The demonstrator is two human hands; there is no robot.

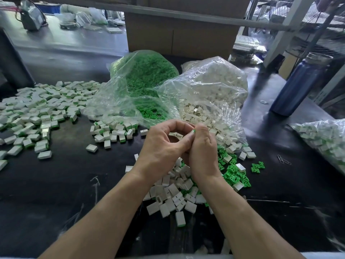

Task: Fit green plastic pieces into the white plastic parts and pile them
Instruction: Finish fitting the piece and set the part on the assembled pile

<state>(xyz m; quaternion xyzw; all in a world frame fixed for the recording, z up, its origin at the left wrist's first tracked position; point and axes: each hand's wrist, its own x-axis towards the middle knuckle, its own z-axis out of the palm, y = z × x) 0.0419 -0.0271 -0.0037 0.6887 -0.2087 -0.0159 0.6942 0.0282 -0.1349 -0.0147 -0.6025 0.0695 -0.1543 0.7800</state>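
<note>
dark worktable (65,184), cardboard box (179,36), metal shelving (291,21)

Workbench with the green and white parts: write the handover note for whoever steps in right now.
Left hand: fingers curled, pinching a white part at the fingertips.
Right hand: pinching a green piece against that part; how far it is seated cannot be told.
Supplies: bag of green pieces and bag of white parts behind the hands; loose white parts and green pieces under the wrists.
Done: a large finished pile on the left.
Left: finish this one, add it to the pile, then work through the loose parts and bags.
</note>
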